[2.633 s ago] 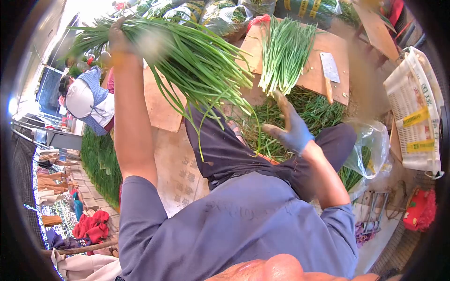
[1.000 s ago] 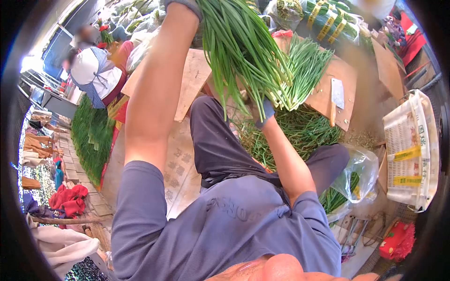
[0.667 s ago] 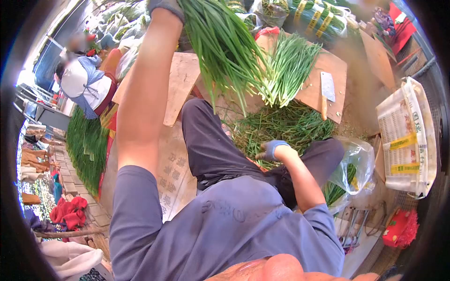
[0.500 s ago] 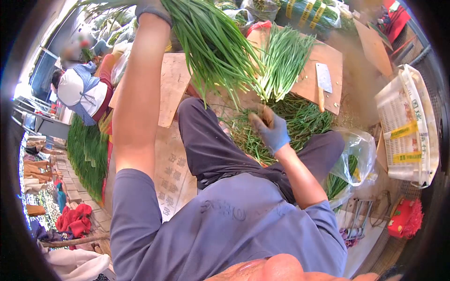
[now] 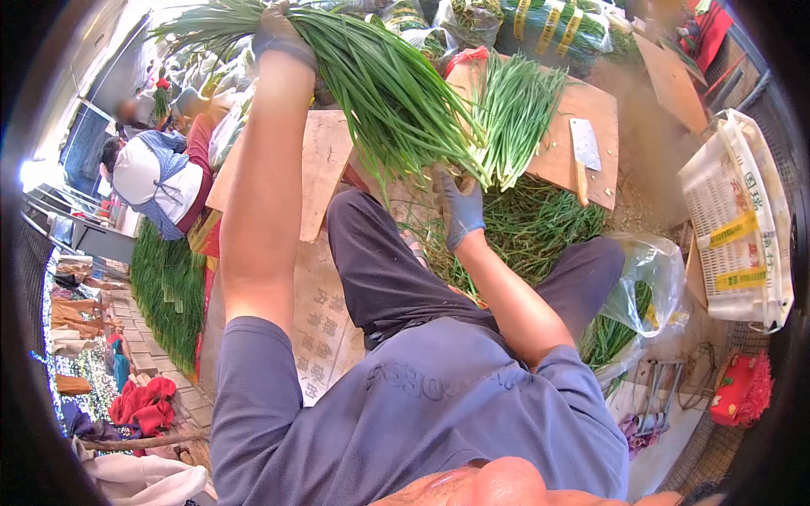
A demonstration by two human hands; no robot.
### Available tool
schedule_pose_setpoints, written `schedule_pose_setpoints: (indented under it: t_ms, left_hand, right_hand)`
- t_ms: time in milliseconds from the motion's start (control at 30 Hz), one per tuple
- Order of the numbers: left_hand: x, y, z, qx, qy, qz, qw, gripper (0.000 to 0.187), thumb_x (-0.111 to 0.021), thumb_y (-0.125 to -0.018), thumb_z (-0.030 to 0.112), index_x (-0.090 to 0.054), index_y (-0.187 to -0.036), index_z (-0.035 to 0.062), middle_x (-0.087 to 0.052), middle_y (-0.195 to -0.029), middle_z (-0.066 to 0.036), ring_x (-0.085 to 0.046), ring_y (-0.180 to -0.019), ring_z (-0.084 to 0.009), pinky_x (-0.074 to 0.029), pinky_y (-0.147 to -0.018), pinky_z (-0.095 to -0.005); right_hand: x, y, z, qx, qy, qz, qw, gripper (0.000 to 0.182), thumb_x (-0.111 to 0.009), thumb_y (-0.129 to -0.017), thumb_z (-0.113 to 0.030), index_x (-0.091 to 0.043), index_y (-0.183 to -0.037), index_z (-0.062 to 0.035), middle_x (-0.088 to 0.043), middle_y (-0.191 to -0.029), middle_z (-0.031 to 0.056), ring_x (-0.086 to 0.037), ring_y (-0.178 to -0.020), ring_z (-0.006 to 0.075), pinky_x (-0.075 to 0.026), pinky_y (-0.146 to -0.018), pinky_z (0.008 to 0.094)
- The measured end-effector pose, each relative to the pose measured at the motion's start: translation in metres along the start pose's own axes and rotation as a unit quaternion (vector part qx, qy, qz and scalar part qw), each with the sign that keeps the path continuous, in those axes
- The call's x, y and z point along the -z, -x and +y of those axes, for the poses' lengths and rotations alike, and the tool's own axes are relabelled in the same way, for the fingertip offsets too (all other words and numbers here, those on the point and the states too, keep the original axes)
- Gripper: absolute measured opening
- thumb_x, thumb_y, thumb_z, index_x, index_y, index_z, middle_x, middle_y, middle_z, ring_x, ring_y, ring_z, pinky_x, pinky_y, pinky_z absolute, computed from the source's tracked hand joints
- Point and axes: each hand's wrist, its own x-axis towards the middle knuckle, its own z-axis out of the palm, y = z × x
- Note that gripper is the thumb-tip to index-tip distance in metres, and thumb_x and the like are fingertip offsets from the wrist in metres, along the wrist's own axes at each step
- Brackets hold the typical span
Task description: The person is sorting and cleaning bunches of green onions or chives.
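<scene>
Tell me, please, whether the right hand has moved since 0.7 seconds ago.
Yes: the right hand has moved forward, toward the board under the cleaver.

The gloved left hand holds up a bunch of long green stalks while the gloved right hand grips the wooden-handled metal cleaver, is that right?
Not quite: the gloved right hand isn't gripping the wooden-handled metal cleaver, which the head view shows lying on the brown wooden board. The gloved left hand does hold up the bunch of long green stalks.

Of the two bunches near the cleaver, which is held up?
The left bunch, gripped by the left hand; the other bunch lies on the board, beside the cleaver.
</scene>
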Motion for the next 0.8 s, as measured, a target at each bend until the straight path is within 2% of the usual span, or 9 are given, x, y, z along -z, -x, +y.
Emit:
schedule_pose_setpoints:
  t_ms: [167,200,333,433,567,667,700,767,800]
  left_hand:
    - [-0.033,0.058,-0.001,-0.016,0.004,0.037,0.999,0.018,-0.052,-0.09,0.016,-0.057,-0.097,0.0003,-0.066,-0.091,-0.017,-0.066,-0.076,-0.034,-0.056,-0.074,-0.0479]
    - [-0.03,0.056,-0.005,-0.019,0.005,0.031,0.999,0.026,-0.054,-0.089,0.025,-0.063,-0.098,0.0012,-0.067,-0.093,-0.013,-0.067,-0.077,-0.0264,-0.056,-0.074,-0.0401]
    - [-0.026,0.06,-0.007,-0.012,0.0,0.031,0.999,0.025,-0.055,-0.09,0.025,-0.062,-0.096,0.002,-0.067,-0.088,-0.011,-0.066,-0.073,-0.0257,-0.056,-0.071,-0.038]
    - [-0.02,0.051,-0.006,0.006,0.026,-0.005,1.0,0.016,-0.053,-0.088,0.016,-0.057,-0.094,0.0013,-0.064,-0.083,-0.015,-0.064,-0.071,-0.0319,-0.056,-0.07,-0.046]
    - [-0.019,0.045,-0.016,0.005,0.041,0.009,0.999,0.016,-0.054,-0.088,0.016,-0.058,-0.09,0.0014,-0.064,-0.081,-0.014,-0.063,-0.069,-0.031,-0.055,-0.067,-0.045]
    - [-0.023,0.052,-0.004,-0.01,0.027,0.02,0.999,0.015,-0.055,-0.088,0.017,-0.058,-0.088,0.0023,-0.064,-0.08,-0.014,-0.063,-0.069,-0.0303,-0.055,-0.068,-0.0441]
    - [-0.026,0.052,-0.003,-0.017,0.019,0.037,0.999,0.015,-0.054,-0.088,0.017,-0.058,-0.088,0.0026,-0.064,-0.08,-0.013,-0.063,-0.07,-0.03,-0.055,-0.068,-0.0439]
    - [-0.021,0.04,-0.005,-0.014,0.011,0.03,0.999,0.015,-0.054,-0.089,0.018,-0.058,-0.089,0.0032,-0.064,-0.079,-0.013,-0.063,-0.07,-0.0294,-0.055,-0.069,-0.0436]
    - [-0.014,0.023,-0.001,-0.01,0.014,0.005,1.0,0.016,-0.053,-0.089,0.018,-0.058,-0.089,0.0035,-0.063,-0.079,-0.012,-0.063,-0.07,-0.0291,-0.055,-0.069,-0.0436]
  right_hand:
    - [-0.009,0.001,-0.021,-0.133,-0.045,-0.064,0.988,0.022,-0.071,-0.091,-0.029,-0.061,-0.101,-0.0131,-0.058,-0.072,-0.0011,-0.048,-0.054,0.0067,-0.035,-0.045,0.0216]
    - [-0.012,-0.003,-0.024,-0.155,-0.061,-0.077,0.983,0.019,-0.069,-0.092,-0.032,-0.06,-0.097,-0.0152,-0.056,-0.067,-0.0023,-0.045,-0.05,0.0062,-0.031,-0.04,0.0211]
    - [-0.015,-0.009,-0.037,-0.134,-0.091,-0.078,0.984,0.019,-0.066,-0.094,-0.034,-0.059,-0.091,-0.0165,-0.053,-0.061,-0.0027,-0.044,-0.045,0.0074,-0.028,-0.037,0.0216]
    - [-0.01,-0.006,-0.043,-0.065,-0.073,-0.061,0.993,0.014,-0.061,-0.098,-0.029,-0.054,-0.094,-0.0168,-0.05,-0.064,-0.0033,-0.044,-0.046,0.0063,-0.026,-0.037,0.0186]
    - [0.035,-0.012,-0.039,-0.09,-0.163,-0.037,0.982,0.014,-0.057,-0.099,-0.025,-0.056,-0.097,-0.0115,-0.052,-0.064,-0.0019,-0.046,-0.047,0.008,-0.031,-0.038,0.0196]
    - [0.096,0.0,-0.019,-0.104,0.045,-0.011,0.993,0.02,-0.054,-0.098,-0.026,-0.057,-0.094,-0.0072,-0.054,-0.061,0.0014,-0.05,-0.047,0.0107,-0.037,-0.039,0.0233]
    - [0.115,0.01,-0.01,-0.111,0.175,-0.007,0.978,0.022,-0.053,-0.098,-0.026,-0.058,-0.093,-0.0061,-0.055,-0.06,0.0025,-0.051,-0.046,0.0118,-0.038,-0.04,0.0247]
    - [0.166,0.027,0.018,-0.193,0.253,0.015,0.948,0.021,-0.053,-0.097,-0.026,-0.057,-0.092,-0.006,-0.056,-0.059,0.0041,-0.052,-0.045,0.0141,-0.042,-0.041,0.0281]
    - [0.2,0.03,0.034,-0.25,0.374,-0.056,0.891,0.026,-0.055,-0.096,-0.03,-0.058,-0.1,-0.0049,-0.062,-0.069,0.0102,-0.06,-0.055,0.0207,-0.048,-0.049,0.0326]
